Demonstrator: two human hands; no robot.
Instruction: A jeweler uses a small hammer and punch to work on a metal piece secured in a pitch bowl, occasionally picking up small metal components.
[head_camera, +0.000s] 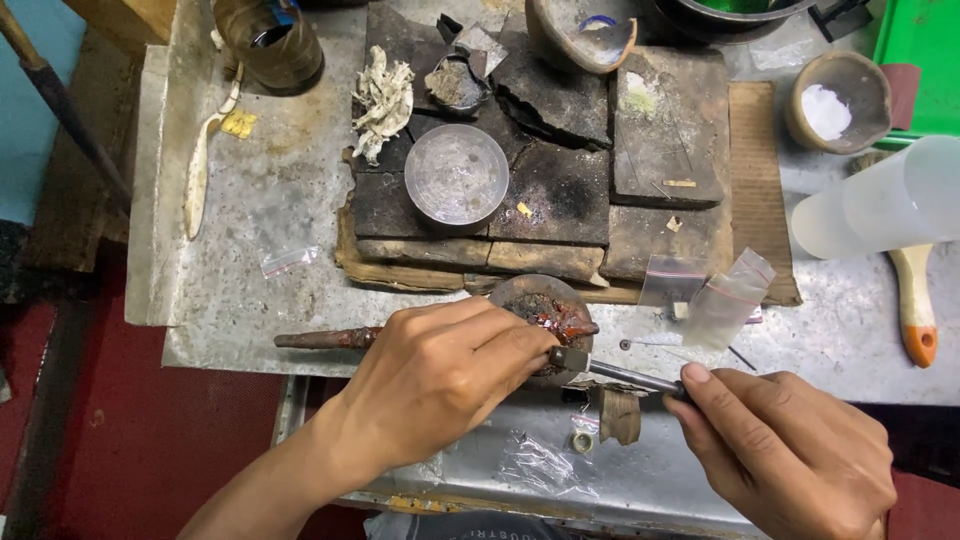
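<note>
Holding a wooden stick with a red waxy top (545, 318), the left hand (440, 385) wraps tight around it. The right hand (790, 450) pinches a thin metal tool (620, 373). Its tip touches the red top.

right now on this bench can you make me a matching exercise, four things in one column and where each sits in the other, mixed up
Things:
1. round metal dish
2. clay bowl with white powder
3. small clear bags
4. brush with orange-tipped handle

Places:
A. far right, beside a translucent plastic cup
B. on the dark charred blocks, centre
C. upper right, near the green tray
D. at the front edge of the blocks, above the right hand

Pairs: 1-B, 2-C, 3-D, 4-A
</note>
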